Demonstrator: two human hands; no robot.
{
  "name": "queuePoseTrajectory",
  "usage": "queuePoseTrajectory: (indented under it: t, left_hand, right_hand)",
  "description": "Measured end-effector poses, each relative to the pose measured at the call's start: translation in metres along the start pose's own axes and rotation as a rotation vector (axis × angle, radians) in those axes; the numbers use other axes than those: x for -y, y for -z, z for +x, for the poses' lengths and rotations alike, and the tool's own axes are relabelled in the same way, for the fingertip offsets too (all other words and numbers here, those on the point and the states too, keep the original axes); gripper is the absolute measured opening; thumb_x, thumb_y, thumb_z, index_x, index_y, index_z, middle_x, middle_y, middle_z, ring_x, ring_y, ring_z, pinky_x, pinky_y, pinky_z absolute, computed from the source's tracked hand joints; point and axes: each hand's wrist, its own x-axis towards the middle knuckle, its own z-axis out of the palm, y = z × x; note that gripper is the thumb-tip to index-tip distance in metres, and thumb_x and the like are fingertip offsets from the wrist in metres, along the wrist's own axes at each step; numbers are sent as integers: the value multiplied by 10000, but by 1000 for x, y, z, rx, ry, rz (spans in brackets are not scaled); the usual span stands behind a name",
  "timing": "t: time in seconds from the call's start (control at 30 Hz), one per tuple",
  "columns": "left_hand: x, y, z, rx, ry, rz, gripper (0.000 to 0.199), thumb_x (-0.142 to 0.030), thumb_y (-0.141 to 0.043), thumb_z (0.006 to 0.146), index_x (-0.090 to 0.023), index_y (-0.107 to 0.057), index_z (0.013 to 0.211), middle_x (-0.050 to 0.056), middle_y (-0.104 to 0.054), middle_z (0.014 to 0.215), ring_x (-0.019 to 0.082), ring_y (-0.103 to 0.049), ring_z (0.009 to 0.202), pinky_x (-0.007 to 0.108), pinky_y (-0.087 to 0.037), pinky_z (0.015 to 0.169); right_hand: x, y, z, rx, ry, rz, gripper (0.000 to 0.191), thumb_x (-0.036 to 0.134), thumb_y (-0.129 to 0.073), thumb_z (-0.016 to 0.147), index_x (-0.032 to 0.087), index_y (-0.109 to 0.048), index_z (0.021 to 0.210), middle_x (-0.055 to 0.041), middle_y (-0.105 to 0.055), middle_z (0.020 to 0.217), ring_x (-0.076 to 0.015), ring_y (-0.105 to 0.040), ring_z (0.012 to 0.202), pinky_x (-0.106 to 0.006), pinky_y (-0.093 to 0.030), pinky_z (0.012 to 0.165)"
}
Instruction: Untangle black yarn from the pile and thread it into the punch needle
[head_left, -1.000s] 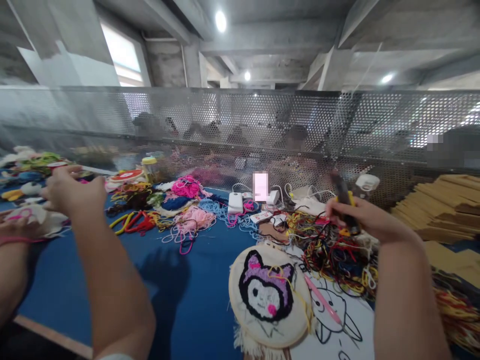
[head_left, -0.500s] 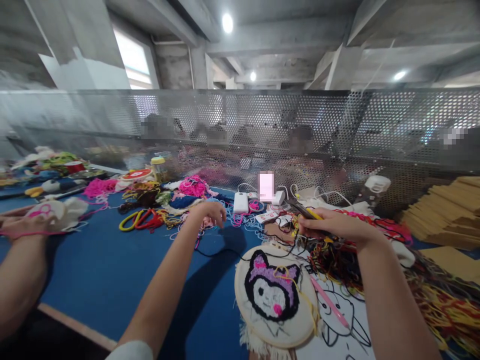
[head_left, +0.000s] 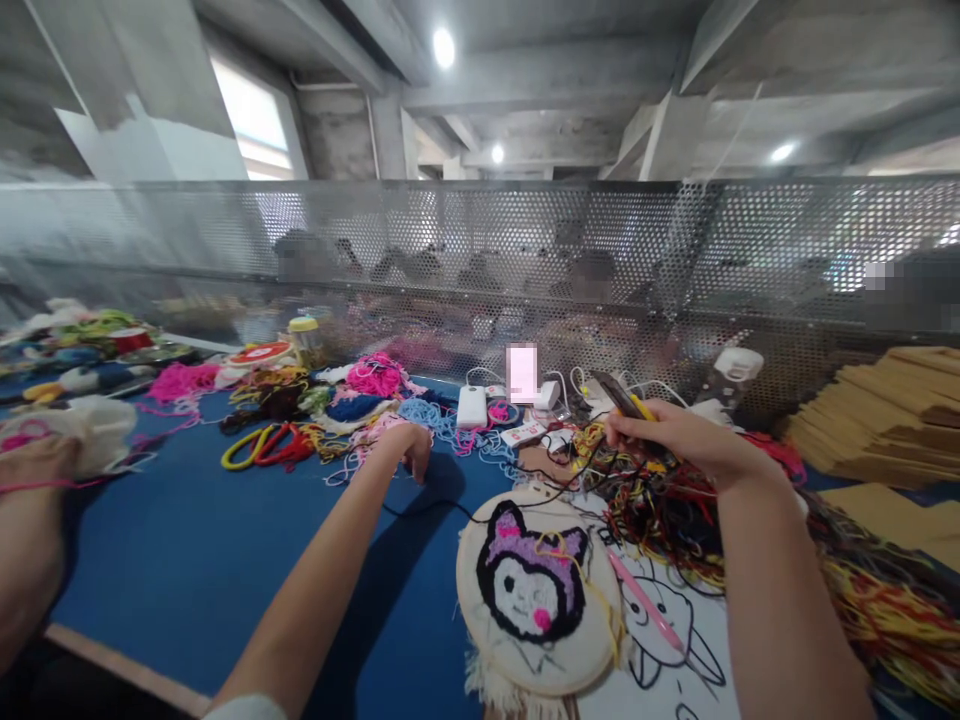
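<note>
My right hand (head_left: pixel 660 432) is closed around a yellow-and-black tool (head_left: pixel 624 395) with a dark flat front end pointing up and away; its exact kind is unclear. Dark yarn hangs close under that hand. My left hand (head_left: pixel 411 450) is over the blue table by the pink and light-blue yarn, fingers loosely bent downward and nothing visible in them. Between my arms lies an embroidery hoop (head_left: pixel 536 590) with a purple, black and white cartoon face in yarn and a loose yellow strand. A black yarn (head_left: pixel 431 512) runs left from the hoop.
A line drawing on paper (head_left: pixel 667 620) with a pink pen (head_left: pixel 649 605) lies right of the hoop. Tangled yarn (head_left: pixel 870 600) and brown cardboard (head_left: pixel 870 410) are farther right. Red-and-yellow-handled scissors (head_left: pixel 266 447) lie left. Another person's hand (head_left: pixel 37 470) holds white fabric. A perforated metal partition (head_left: pixel 450 240) stands behind.
The view has shifted slightly, so most things appear farther left. My left hand has lowered with its fingers pointing more downward. The tool in my right hand is tilted more upright.
</note>
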Motion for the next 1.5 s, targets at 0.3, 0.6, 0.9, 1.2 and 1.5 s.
queuePoseTrajectory:
  t: [0.3,0.6,0.9,1.2,1.5]
  left_hand:
    - [-23,37,-50,-88,-105,-274,178,-355,-621,591,-187,-565,600,29,-608,557,153,-560,541,264,-432,543]
    - [-124,49,-62,-393,-530,-627,181,-370,-559,774,-197,-576,723,-48,-319,504,72,-260,417,243,-167,422]
    - [-188,21,-33,-269,-617,-821,358,-528,-520,789,-186,-574,698,-70,-184,488,67,-145,398,258,-90,406]
    - [-159,24,-12,-27,-587,-741,281,-413,-655,731,-170,-547,640,-72,-230,475,48,-150,389,276,-83,412]
    - [-154,22,-6,33,-617,-920,244,-341,-642,753,-178,-507,633,-81,-209,467,39,-128,383,259,-58,408]
  right_hand:
    - [4,0,-1,78,104,124,312,479,-580,774,178,-616,701,-5,-525,648,-97,-427,542,-238,-338,507]
    - [6,-10,9,7,187,248,284,458,-552,807,193,-632,749,1,-515,658,-87,-434,537,-242,-332,502]
    - [1,-20,25,-107,176,402,300,465,-596,773,169,-640,748,2,-560,614,-72,-435,480,-227,-322,461]
    - [0,-22,37,-233,198,455,323,491,-584,755,172,-626,732,21,-557,634,-53,-442,478,-199,-314,452]
    - [3,-23,33,-267,195,493,320,476,-558,781,166,-599,710,45,-495,557,-41,-386,443,-184,-280,423]
